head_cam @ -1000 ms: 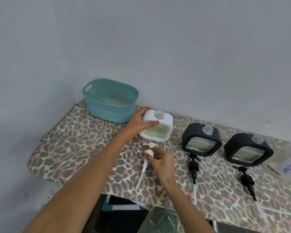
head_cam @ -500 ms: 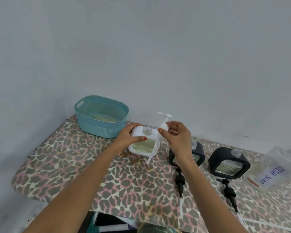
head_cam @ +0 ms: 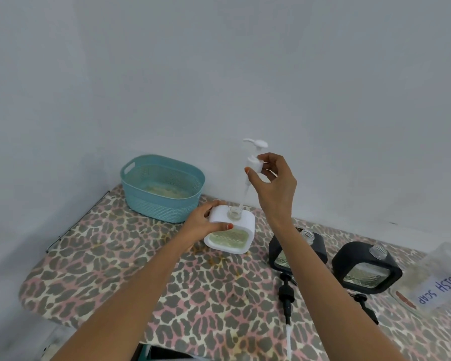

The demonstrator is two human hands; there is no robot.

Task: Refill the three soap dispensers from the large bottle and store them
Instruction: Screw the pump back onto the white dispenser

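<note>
Two bare arms reach forward over the leopard-print table. Beside the teal basket, the left hand curls its fingers around the white dispenser, thumb on its front. Raised above, the right hand pinches the white pump, its tube tip at the open neck.
</note>
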